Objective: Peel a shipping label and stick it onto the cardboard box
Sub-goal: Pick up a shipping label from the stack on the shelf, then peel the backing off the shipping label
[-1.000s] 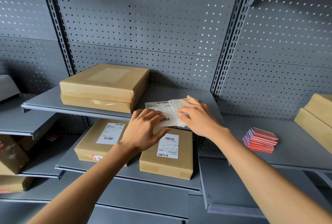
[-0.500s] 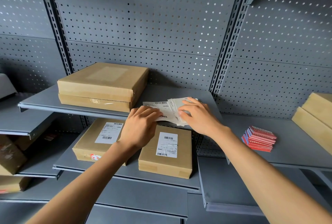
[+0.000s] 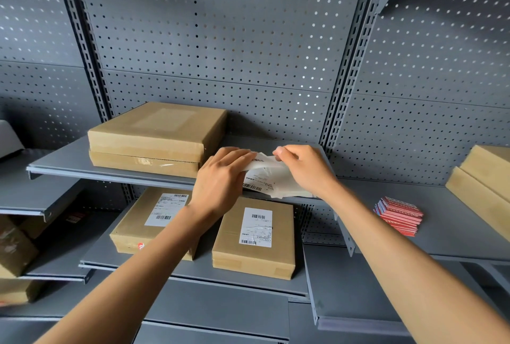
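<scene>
Above the shelf (image 3: 110,167), both hands' fingers (image 3: 284,151) pinch a curling white barcoded label (image 3: 262,168).

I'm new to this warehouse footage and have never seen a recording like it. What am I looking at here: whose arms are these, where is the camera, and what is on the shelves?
There is no machine here. The camera sits on a person's head and looks forward and down, so the two bare arms reaching in are that person's own.

Both hands work at a pile of labels on the upper shelf. The left hand presses on the pile, while the right hand pinches the top label and lifts its edge.

Left of the hands lies a plain box with no label. On the shelf below lie two labelled boxes. On the right sits a red stack of cards, with more boxes at the frame's edge.
</scene>
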Demonstrator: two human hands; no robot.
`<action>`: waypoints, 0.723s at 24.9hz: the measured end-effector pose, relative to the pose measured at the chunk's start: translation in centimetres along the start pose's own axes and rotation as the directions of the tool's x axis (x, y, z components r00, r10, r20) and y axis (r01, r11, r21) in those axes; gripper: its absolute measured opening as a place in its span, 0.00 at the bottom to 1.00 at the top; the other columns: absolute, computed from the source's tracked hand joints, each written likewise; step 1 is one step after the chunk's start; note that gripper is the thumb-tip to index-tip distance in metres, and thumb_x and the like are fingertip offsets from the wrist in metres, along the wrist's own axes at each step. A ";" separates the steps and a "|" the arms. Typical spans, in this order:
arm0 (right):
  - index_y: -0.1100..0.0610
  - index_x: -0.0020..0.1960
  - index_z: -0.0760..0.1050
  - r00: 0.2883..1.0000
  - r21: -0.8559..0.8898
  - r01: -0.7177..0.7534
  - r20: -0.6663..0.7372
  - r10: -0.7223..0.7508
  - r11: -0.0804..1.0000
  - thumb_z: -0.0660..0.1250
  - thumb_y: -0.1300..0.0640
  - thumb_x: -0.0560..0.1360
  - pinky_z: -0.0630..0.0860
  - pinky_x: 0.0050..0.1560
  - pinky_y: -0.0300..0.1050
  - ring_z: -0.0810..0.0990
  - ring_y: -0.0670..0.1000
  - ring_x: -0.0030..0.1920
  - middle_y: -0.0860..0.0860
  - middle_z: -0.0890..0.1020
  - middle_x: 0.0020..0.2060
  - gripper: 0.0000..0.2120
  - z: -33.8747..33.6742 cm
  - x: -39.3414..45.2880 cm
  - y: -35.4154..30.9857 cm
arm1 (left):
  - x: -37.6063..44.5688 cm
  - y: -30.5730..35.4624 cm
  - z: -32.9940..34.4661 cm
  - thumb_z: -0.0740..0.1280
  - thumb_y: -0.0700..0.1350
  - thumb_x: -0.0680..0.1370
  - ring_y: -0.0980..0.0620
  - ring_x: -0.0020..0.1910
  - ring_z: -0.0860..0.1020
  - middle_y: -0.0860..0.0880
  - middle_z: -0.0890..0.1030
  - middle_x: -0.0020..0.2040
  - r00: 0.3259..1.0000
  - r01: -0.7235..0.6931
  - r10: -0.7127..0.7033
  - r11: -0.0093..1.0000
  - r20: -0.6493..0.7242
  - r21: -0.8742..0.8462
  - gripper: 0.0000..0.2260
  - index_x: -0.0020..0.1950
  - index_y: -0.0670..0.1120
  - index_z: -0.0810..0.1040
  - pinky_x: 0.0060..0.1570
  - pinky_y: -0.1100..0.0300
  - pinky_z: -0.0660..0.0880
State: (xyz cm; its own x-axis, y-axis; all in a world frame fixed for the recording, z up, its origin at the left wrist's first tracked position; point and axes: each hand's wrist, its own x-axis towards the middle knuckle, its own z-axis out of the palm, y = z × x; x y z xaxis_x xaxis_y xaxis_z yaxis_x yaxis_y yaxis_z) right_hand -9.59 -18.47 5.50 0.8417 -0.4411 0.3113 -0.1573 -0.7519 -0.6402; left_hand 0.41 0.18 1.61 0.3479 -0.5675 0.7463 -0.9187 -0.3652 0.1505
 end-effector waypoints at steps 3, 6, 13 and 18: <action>0.57 0.47 0.82 0.995 0.129 -0.014 -0.098 0.027 0.992 0.60 0.47 0.80 0.77 0.46 0.45 0.85 0.51 0.41 0.48 0.85 0.36 0.17 -1.0 0.5 -1.2 | 1.9 0.4 -0.7 0.58 0.45 0.79 0.42 0.62 0.80 0.46 0.84 0.62 0.998 -0.036 0.035 0.999 -0.061 -0.030 0.19 0.64 0.43 0.82 0.58 0.46 0.78; 0.61 0.47 0.81 0.989 0.216 -0.034 -0.134 0.065 0.976 0.60 0.45 0.79 0.74 0.41 0.48 0.84 0.47 0.34 0.52 0.85 0.35 0.20 -1.9 1.2 -2.4 | 4.1 0.6 -1.1 0.60 0.41 0.77 0.40 0.64 0.79 0.44 0.83 0.63 0.987 -0.089 0.086 0.996 -0.132 -0.021 0.18 0.64 0.41 0.82 0.63 0.47 0.76; 0.55 0.59 0.79 0.976 0.534 0.002 -0.186 0.115 0.845 0.69 0.62 0.76 0.77 0.46 0.32 0.84 0.45 0.44 0.51 0.86 0.45 0.13 -4.5 2.5 -6.4 | 8.1 -0.6 -2.0 0.62 0.39 0.80 0.40 0.65 0.79 0.44 0.83 0.63 0.950 -0.214 0.223 0.975 -0.217 0.066 0.15 0.64 0.42 0.82 0.62 0.45 0.76; 0.60 0.66 0.75 0.954 0.625 0.082 -0.275 0.121 0.776 0.68 0.67 0.75 0.78 0.47 0.35 0.84 0.48 0.45 0.54 0.85 0.45 0.19 -4.5 4.6 -8.9 | 10.5 -2.5 -3.5 0.63 0.36 0.77 0.42 0.71 0.74 0.45 0.80 0.68 0.946 -0.244 0.264 0.962 -0.188 0.122 0.19 0.67 0.43 0.80 0.63 0.46 0.74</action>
State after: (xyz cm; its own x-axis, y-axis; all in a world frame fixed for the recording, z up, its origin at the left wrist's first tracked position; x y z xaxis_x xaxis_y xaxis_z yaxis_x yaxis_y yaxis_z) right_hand -6.63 -16.01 15.73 0.6421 -0.6461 0.4126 0.2695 -0.3136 -0.9105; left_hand 5.74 -2.26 11.35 0.0512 -0.4946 0.8676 -0.9458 -0.3030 -0.1169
